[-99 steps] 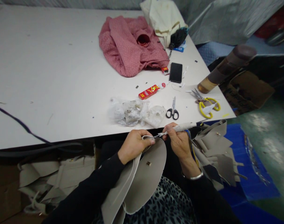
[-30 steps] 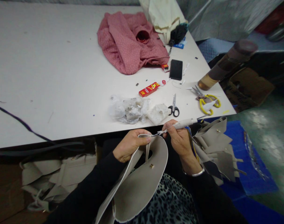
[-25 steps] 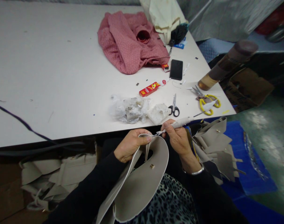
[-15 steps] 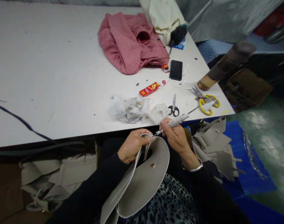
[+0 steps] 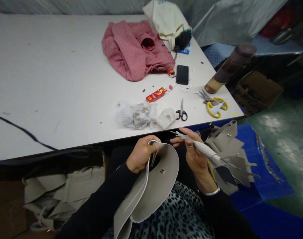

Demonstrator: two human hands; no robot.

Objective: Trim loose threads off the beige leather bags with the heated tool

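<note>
My left hand (image 5: 141, 153) pinches the upper edge of a beige leather bag piece (image 5: 157, 189), which curls open over my lap. A small gold metal fitting (image 5: 162, 171) sits on its inner face. My right hand (image 5: 195, 154) holds a thin pointed tool with a white-wrapped handle (image 5: 207, 151). The tool rests between thumb and fingers, its tip pointing left, and it is apart from the leather. What the tool's tip is exactly I cannot make out.
On the white table (image 5: 54, 83) lie black scissors (image 5: 182, 113), yellow-handled scissors (image 5: 216, 106), a red packet (image 5: 155, 94), crumpled plastic (image 5: 139, 116), a phone-like black object (image 5: 182, 74) and a pink garment (image 5: 131, 49). A brown bottle (image 5: 228, 69) stands right. More beige pieces (image 5: 228, 142) are heaped beside me.
My right hand has drawn the tool away from the leather edge and turned it, with the fingers loosened and spread. My left hand keeps its pinch on the leather.
</note>
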